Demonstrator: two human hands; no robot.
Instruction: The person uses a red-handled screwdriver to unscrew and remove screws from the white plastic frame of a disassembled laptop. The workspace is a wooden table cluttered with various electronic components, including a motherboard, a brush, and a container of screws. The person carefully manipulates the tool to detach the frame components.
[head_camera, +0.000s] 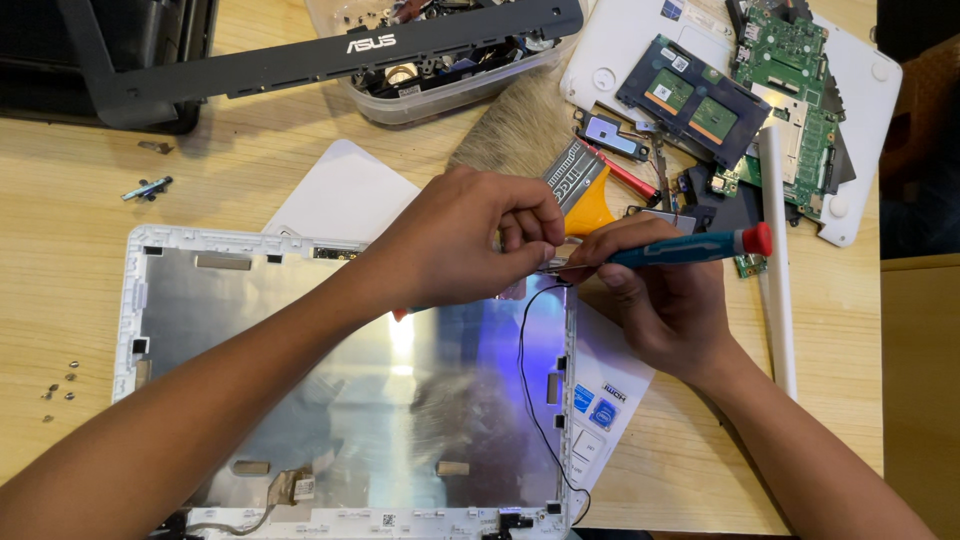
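Left hand (455, 240): I am seeing its grip pinched shut on a small metal part (553, 264), thumb and fingertips clenching it just above the top right corner of the white laptop lid shell (140, 300).
Right hand (665, 305): I am watching it grasping the blue screwdriver (680, 248), fingers wrapped round the shaft, red cap pointing right, tip meeting the small metal part between the two hands.
Small metal part: it is sitting at the meeting of both hands, over the lid shell's corner; most of it is hidden by fingers, so I cannot tell its exact shape.
Lid shell: it is lying open-side up on the wooden counter (80, 180), silver foil lining showing, with a thin black wire (524, 350) running down its right side.
Around the work: a yellow-handled tool (588, 200) is lying just behind the hands; a green circuit board (795, 80) and a dark touchpad panel (690, 100) are resting on a white base cover (850, 150) at the upper right; a clear plastic tub of parts (450, 85) is sitting under a dark bezel strip (330, 60); loose screws (60, 380) are lying at the left edge.
Doing it well, in my judgement: I am keeping the driver in line with the screw axis, pressing lightly while the left pinch is steadying the part, and minding the black wire so it is not getting snagged.
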